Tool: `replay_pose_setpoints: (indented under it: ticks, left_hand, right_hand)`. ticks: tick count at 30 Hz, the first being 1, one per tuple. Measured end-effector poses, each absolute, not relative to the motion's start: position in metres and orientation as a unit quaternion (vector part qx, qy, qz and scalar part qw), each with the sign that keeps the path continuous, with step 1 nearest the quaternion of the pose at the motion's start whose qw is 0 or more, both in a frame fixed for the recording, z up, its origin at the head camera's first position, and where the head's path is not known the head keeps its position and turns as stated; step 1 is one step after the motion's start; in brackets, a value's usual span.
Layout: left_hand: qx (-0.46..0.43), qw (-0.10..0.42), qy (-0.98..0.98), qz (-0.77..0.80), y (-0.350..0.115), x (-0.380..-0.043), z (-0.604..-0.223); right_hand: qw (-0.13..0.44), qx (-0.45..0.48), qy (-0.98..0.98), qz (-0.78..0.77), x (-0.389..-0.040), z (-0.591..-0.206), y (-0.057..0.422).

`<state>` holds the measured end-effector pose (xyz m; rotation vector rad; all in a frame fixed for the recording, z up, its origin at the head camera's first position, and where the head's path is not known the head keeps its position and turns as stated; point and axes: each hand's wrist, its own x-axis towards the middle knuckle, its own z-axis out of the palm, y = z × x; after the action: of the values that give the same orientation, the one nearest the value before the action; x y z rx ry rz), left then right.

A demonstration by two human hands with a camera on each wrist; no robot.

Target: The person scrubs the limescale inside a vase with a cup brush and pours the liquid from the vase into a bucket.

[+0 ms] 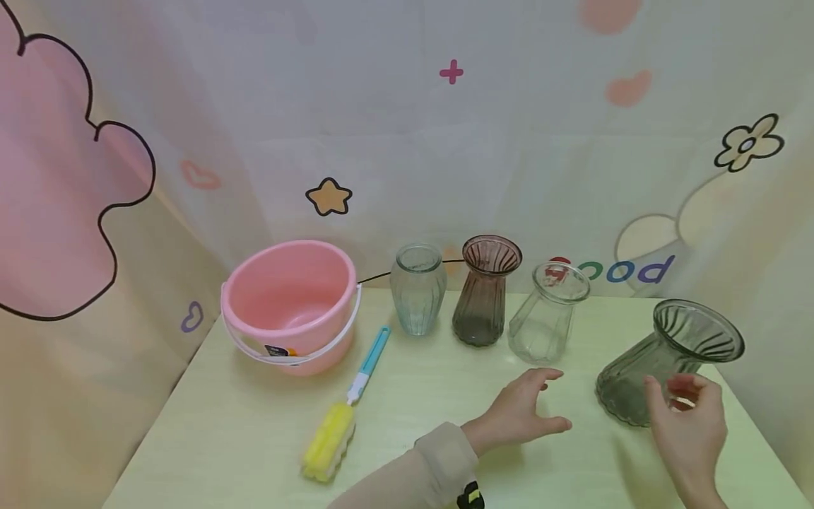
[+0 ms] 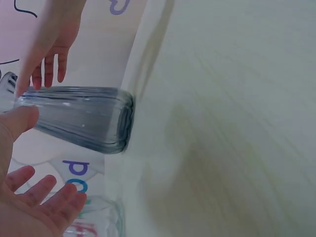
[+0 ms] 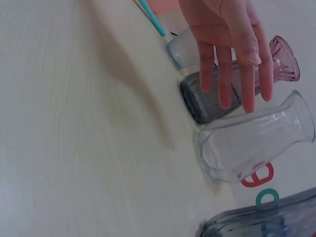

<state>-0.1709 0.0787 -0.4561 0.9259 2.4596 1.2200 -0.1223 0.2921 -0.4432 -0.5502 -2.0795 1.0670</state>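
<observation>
My right hand is in front of the dark grey glass vase, thumb and fingers apart and relaxed. The vase stands at the right of the table, its flared, ribbed mouth upward. To the vase's left is my left hand, thumb and fingers spread with nothing between them. In the left wrist view, fingers of the right hand overlap the upper part of the vase. The right wrist view has the left hand with straight fingers, while the right hand is almost wholly out of that frame.
Behind the hands stand a clear vase, a purple-brown vase and a pale bluish vase. A pink bucket with a white handle is at the back left. Before it lies a yellow sponge brush with a blue handle.
</observation>
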Motion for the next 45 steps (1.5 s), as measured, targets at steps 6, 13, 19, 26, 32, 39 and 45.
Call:
replay_pose_setpoints:
  ticks: [6,13,19,26,32,39,45]
  left_hand:
    - [0.311,0.121,0.838,0.431,0.100,-0.169,-0.466]
    - [0.292,0.121,0.850,0.422,0.117,-0.176,-0.480]
    - [0.294,0.117,0.855,0.410,0.125,-0.178,-0.490]
    - [0.316,0.121,0.852,0.399,0.126,-0.172,-0.487]
    - [0.346,0.107,0.850,0.384,0.128,-0.168,-0.476]
    - [0.322,0.053,0.848,0.418,0.125,-0.164,-0.461]
    - [0.314,0.008,0.849,0.425,0.109,-0.166,-0.446]
  right_hand:
    - [0.284,-0.231,-0.801,0.473,-0.128,-0.446,0.322]
    - [0.166,-0.129,-0.859,0.467,-0.145,-0.450,0.347]
    - [0.158,-0.127,-0.882,0.426,-0.149,-0.451,0.356]
    - [0.158,-0.139,-0.889,0.407,-0.142,-0.451,0.355]
    - [0.145,-0.091,-0.904,0.392,-0.135,-0.444,0.337]
    - [0.163,-0.009,-0.898,0.408,-0.131,-0.432,0.308]
    - [0.169,0.041,-0.882,0.439,-0.126,-0.426,0.276]
